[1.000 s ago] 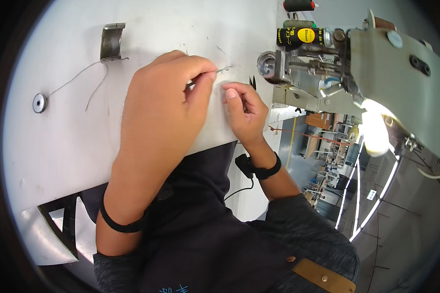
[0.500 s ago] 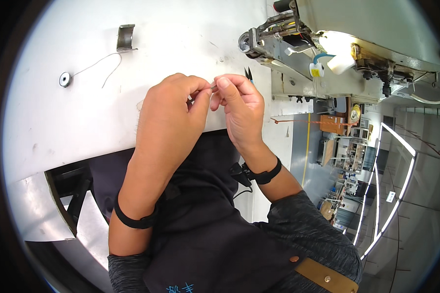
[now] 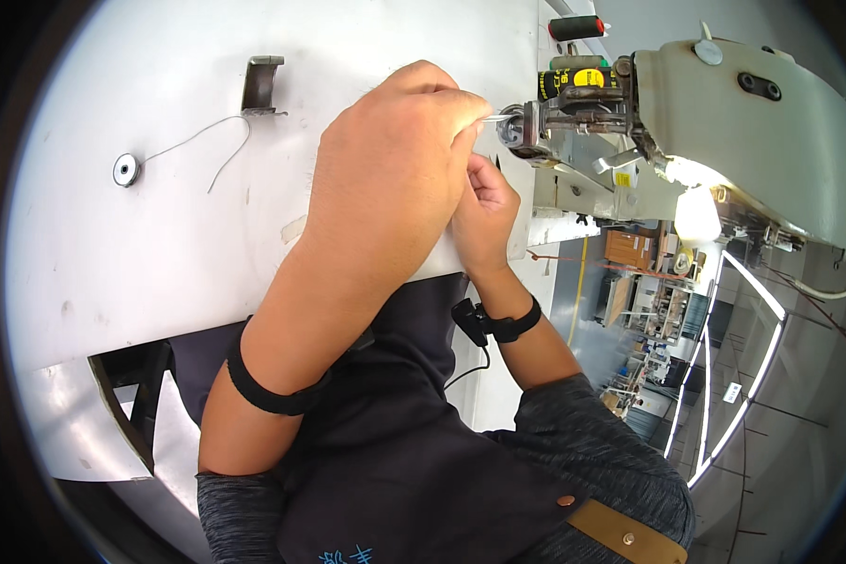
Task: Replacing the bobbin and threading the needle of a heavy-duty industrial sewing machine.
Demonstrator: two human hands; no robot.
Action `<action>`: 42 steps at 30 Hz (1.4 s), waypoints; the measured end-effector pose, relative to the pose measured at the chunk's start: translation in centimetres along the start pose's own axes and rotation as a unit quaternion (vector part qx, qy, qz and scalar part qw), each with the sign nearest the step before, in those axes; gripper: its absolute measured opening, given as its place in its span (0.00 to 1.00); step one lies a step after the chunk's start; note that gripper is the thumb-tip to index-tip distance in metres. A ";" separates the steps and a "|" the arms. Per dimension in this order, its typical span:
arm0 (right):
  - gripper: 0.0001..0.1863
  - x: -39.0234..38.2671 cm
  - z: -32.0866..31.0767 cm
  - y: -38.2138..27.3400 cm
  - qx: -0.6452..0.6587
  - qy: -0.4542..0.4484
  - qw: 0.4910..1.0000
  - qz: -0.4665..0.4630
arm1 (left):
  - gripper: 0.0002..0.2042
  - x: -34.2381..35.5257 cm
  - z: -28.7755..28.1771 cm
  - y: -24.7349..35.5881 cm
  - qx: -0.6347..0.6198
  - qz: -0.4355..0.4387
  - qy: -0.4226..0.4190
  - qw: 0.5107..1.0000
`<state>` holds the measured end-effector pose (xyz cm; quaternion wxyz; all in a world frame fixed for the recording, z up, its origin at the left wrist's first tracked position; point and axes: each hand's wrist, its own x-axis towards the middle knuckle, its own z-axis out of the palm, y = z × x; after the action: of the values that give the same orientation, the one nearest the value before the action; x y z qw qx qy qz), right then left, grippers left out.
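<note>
My left hand (image 3: 395,174) is closed in a pinch on a thin silvery metal piece (image 3: 494,118), whose exact kind I cannot make out. Its far end reaches to the round metal hook part (image 3: 515,132) at the end of the sewing machine (image 3: 752,122). Just below, partly behind the left hand, my right hand (image 3: 489,211) is curled closed; whatever its fingers hold is hidden. On the white table to the left lie a small metal bobbin (image 3: 126,170) with a grey thread (image 3: 183,139) trailing off it and a curved metal plate (image 3: 260,85).
The white table (image 3: 160,254) ends at a front edge against my dark apron (image 3: 395,451). A dark thread spool (image 3: 576,28) stands at the back. The machine's lamp (image 3: 697,216) glows at right. Beyond are a floor with a yellow line and other workstations.
My left hand has moved forward and right, up to the machine's hook part, with the thin metal piece. My right hand has curled and dropped slightly below it. The view has shifted.
</note>
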<state>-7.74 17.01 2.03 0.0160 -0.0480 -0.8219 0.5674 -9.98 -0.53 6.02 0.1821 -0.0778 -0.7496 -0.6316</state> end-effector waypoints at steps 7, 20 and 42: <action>0.10 0.0 0.1 0.5 0.035 -0.020 0.999 -0.024 | 0.05 0.3 0.4 -0.3 0.051 0.021 0.007 0.998; 0.10 0.0 0.1 1.0 0.028 -0.032 0.997 -0.059 | 0.06 2.0 -0.2 -0.2 0.152 0.164 -0.003 0.975; 0.10 -0.1 -0.1 1.1 0.052 -0.038 0.995 -0.075 | 0.05 3.0 -0.3 1.7 0.229 0.287 0.009 0.930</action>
<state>-7.52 17.44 1.01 0.0296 0.0369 -0.7926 0.6079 -12.07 -0.85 8.71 0.3755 -0.2399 -0.8178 -0.3643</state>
